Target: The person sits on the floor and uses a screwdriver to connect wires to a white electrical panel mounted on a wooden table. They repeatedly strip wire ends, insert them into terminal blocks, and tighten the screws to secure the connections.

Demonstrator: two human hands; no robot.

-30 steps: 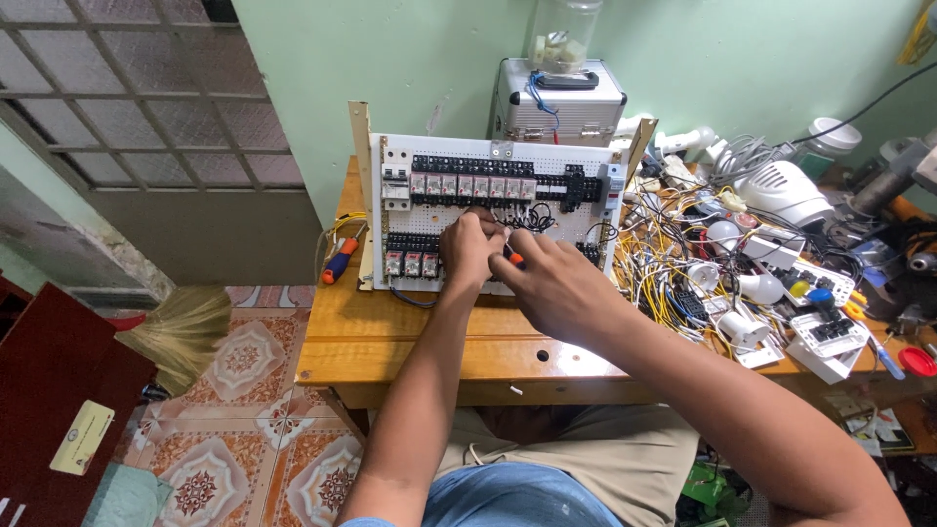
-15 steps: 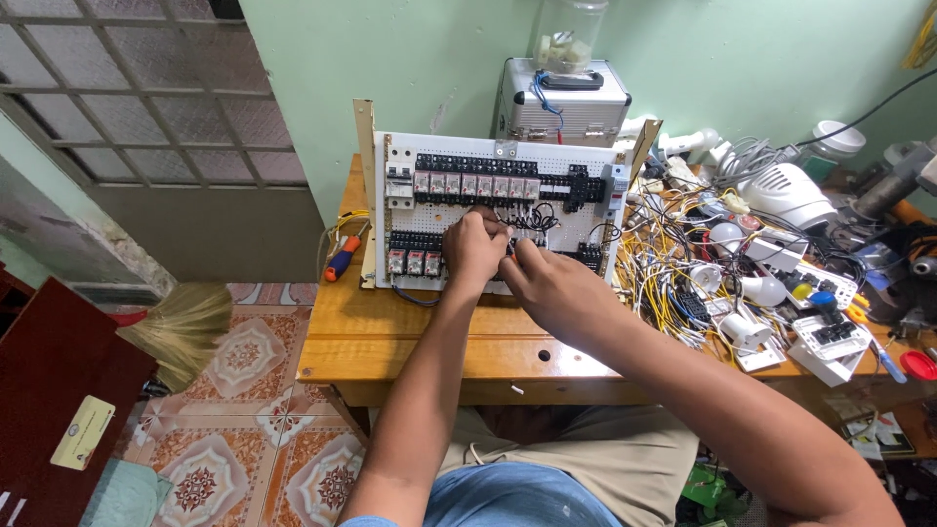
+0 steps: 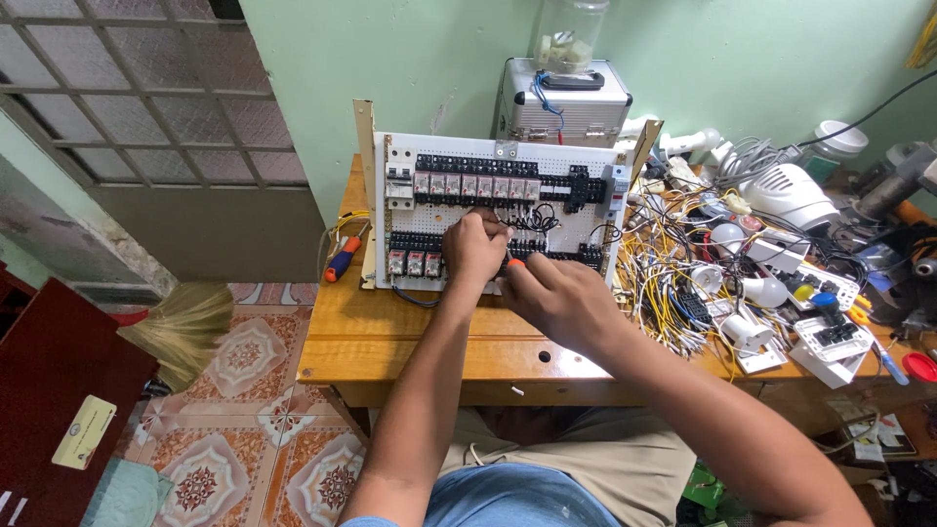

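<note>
A white perforated wiring panel [image 3: 508,156] with black relays and terminal blocks stands tilted on the wooden bench [image 3: 390,342]. My left hand [image 3: 475,249] rests against the panel's lower middle, fingers curled at the wires there; what it pinches is hidden. My right hand [image 3: 558,298] is just below and right of it, closed around an orange-handled screwdriver [image 3: 513,263] whose tip points at the lower terminal row.
A second screwdriver with a blue and red handle [image 3: 343,260] lies left of the panel. A metal case [image 3: 566,102] with a jar on it stands behind. Tangled yellow and white wires [image 3: 673,273], bulbs, switches and sockets crowd the bench's right side. A broom [image 3: 185,327] lies on the tiled floor.
Both hands stay at the panel's lower middle, shifting only slightly. The camera view has moved a little.
</note>
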